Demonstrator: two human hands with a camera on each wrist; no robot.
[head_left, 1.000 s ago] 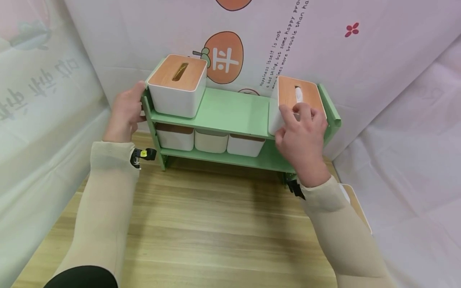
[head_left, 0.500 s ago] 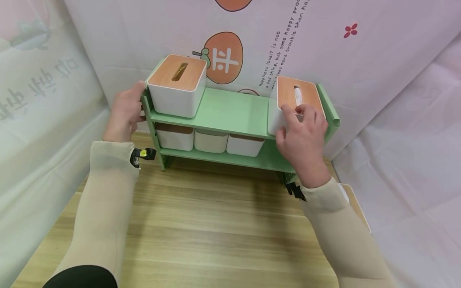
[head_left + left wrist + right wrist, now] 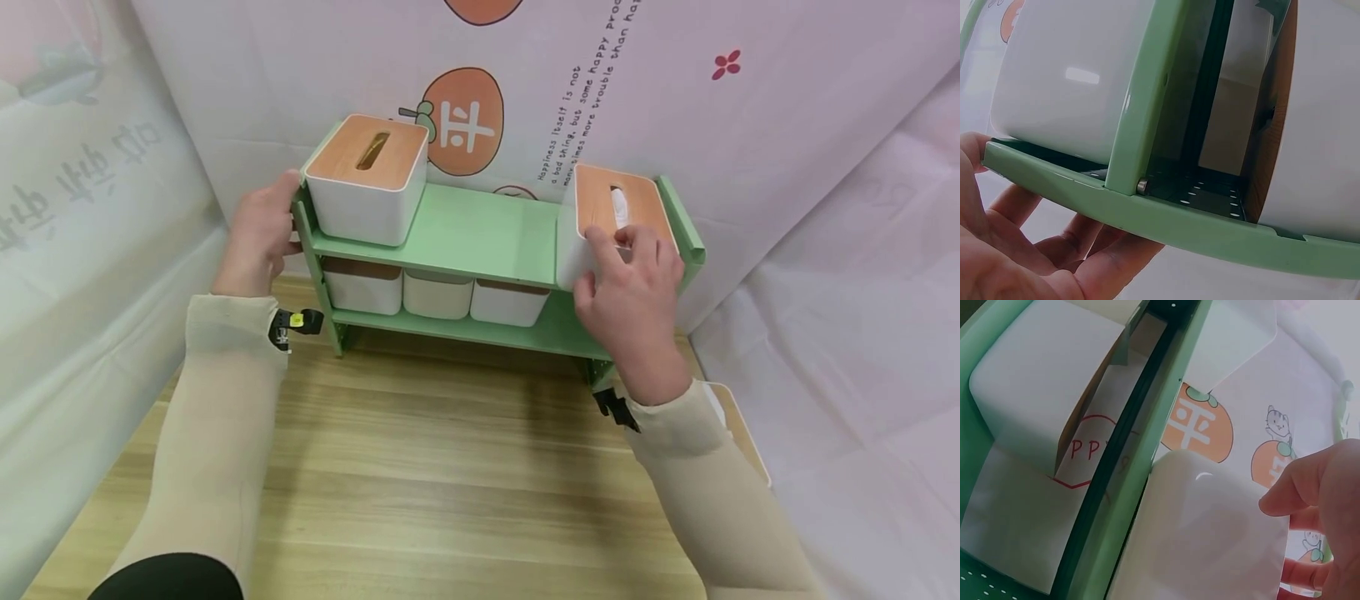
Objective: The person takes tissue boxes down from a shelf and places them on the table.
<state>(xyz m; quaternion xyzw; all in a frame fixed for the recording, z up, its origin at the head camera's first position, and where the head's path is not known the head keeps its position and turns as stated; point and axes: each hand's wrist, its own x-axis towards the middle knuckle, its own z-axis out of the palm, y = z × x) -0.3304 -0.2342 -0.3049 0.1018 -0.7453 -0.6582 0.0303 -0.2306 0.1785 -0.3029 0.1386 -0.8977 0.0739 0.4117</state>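
A green shelf (image 3: 487,233) stands against the printed backdrop. My left hand (image 3: 258,233) grips its left side panel, fingers on the outer face in the left wrist view. At the right end of the top board is a white tissue box (image 3: 596,200) with a wood-look lid and tissue showing in its slot. My right hand (image 3: 636,304) holds this box, with fingers bent over the front of the lid and the thumb near its front left edge. The hand hides most of the box's front. A similar tissue box (image 3: 367,204) sits at the left end.
On the lower board stand a white bin (image 3: 363,292), a cream bin (image 3: 438,296) and another white bin (image 3: 510,302) side by side. A raised green side panel (image 3: 681,221) borders the right box. A wood-edged item (image 3: 738,433) lies on the floor, partly behind my right sleeve.
The right tissue box has slid slightly toward me, its front now nearer the board's front edge, and my right hand has moved with it. My left hand keeps its grip.
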